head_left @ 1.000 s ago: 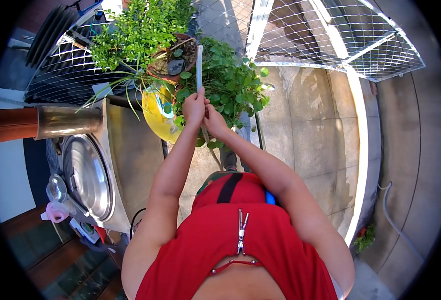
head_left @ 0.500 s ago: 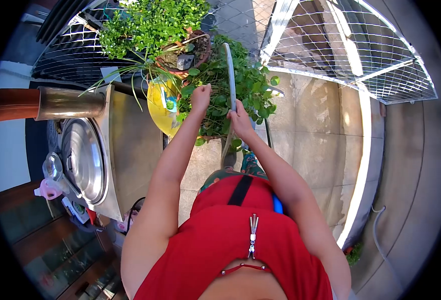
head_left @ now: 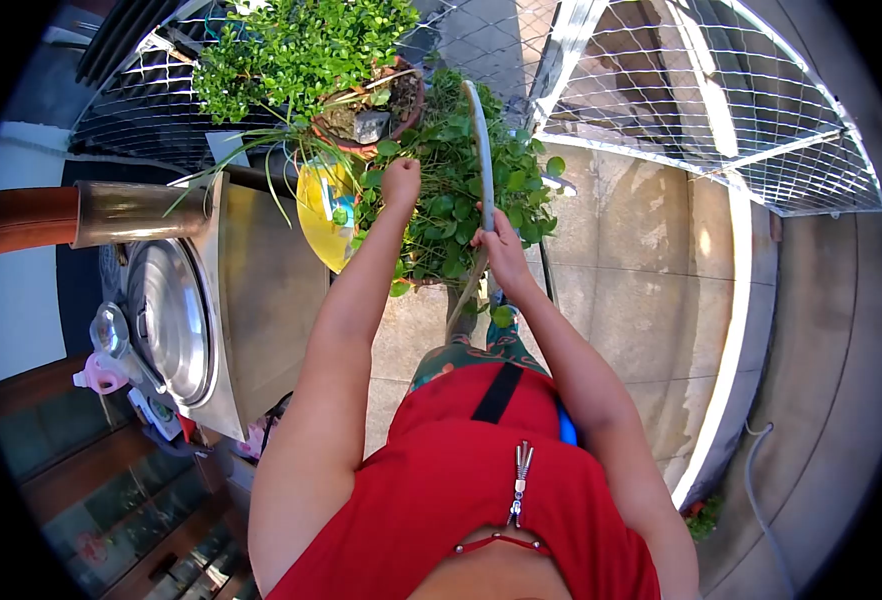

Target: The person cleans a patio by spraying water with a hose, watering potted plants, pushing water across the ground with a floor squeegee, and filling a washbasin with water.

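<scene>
A pale hose rises in front of a leafy green plant, its upper end bending toward the left. My right hand is wrapped round it below that bend. To the left, my left hand is closed over the leaves, apart from the hose; what it holds, if anything, is too small to make out. Beyond it stands a clay pot with soil, a grey stone and a small-leaved bush. A yellow object is left of the leaves.
A metal counter with a large round steel lid is at the left, below a metal pipe. White wire mesh panels stand at the top right. Another hose lies on the right-hand floor.
My hands have separated. The right hand has moved right with the hose, and the left hand has let go of it. The view has shifted slightly.
</scene>
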Tool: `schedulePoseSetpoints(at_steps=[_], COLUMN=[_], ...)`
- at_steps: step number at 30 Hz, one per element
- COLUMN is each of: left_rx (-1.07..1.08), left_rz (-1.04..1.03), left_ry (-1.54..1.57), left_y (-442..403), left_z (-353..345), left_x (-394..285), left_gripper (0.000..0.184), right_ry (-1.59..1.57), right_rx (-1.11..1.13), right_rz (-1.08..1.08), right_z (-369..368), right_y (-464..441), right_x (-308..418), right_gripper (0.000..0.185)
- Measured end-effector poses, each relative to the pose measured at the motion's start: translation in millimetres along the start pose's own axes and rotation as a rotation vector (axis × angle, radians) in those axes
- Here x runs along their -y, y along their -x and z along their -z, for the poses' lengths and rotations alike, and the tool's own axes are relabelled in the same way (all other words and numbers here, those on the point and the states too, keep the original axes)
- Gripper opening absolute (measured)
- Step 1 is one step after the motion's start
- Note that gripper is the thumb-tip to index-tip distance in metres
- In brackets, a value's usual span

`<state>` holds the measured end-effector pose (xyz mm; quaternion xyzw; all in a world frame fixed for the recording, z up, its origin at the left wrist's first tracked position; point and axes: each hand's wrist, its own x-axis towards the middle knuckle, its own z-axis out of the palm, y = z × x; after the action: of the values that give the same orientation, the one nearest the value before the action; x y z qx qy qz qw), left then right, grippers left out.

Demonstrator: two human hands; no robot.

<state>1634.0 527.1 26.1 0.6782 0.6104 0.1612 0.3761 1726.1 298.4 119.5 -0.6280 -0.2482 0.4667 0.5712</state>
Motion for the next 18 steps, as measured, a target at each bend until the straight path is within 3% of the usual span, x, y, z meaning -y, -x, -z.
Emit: schedulePoseSetpoints(at_steps=[3, 7, 11, 15, 18], left_rx=[0.067, 0.269, 0.355, 0.357, 0.223], left_rz=[-0.005, 0.251, 0.278, 0.193, 0.099], left_ry=[0.242, 0.675, 0.838, 0.739, 0.459], left_y=[-16.5, -25.7, -54.9, -85.6, -111.7], left_z=[-11.8, -9.9, -13.4, -16.5, -28.1], left_x=[-16.3, -48.5, -65.0, -74.7, -58.7], left_gripper=[0.022, 0.018, 0.019, 0.019, 0.017], right_ry=[-0.028, -0.017, 0.000, 0.025, -0.006], right_rx=[0.016, 0.067, 0.107, 0.093, 0.080], right_rz=[0.002, -0.018, -0.035, -0.067, -0.063], right_z=[2.3, 3.6, 3.3, 6.3, 10.5], right_y=[-1.7, 2.0, 4.1, 6.2, 6.3], right_x=[0.0, -0.2, -0.9, -2.3, -1.7], right_gripper=[0.047, 0.046, 0.045, 0.045, 0.044])
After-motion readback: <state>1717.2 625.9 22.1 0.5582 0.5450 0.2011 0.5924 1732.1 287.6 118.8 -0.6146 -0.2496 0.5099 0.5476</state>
